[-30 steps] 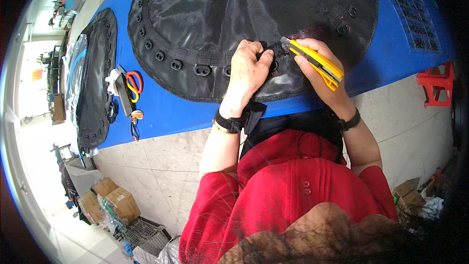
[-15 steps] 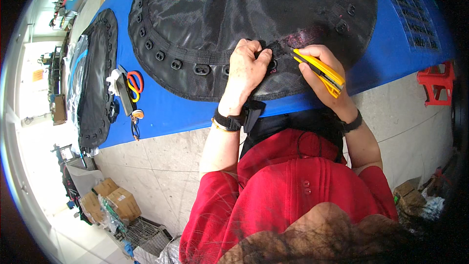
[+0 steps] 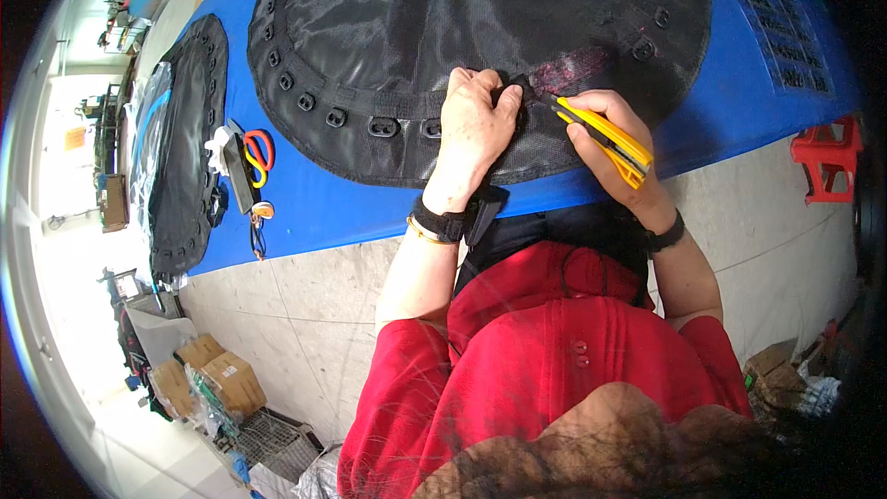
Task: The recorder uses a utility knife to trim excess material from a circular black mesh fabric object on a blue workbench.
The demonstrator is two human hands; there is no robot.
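Note:
A round black mesh mat (image 3: 370,46) lies on the blue tabletop, with black plastic eyelets set along its band. My left hand (image 3: 476,120) is closed on the mat's band near its front edge, pinching the fabric between thumb and fingers. In my right hand (image 3: 614,129) is a yellow utility knife (image 3: 605,139), its tip pointing at the fabric just right of my left thumb. A reddish patch (image 3: 577,69) shows on the mesh beyond the knife. Whether the blade touches the fabric I cannot tell.
Left on the blue table (image 3: 305,212) lie red-and-yellow-handled scissors (image 3: 256,157), a dark grey block (image 3: 238,176) and another folded black mat (image 3: 189,148). A clear sheet with dark pieces (image 3: 776,28) covers the right end. A red stool (image 3: 825,159) stands beyond; cardboard boxes (image 3: 231,382) sit lower left.
The knife tip has shifted slightly along the band, still close to my left thumb. My left hand keeps its grip on the fabric. The view has moved a little.

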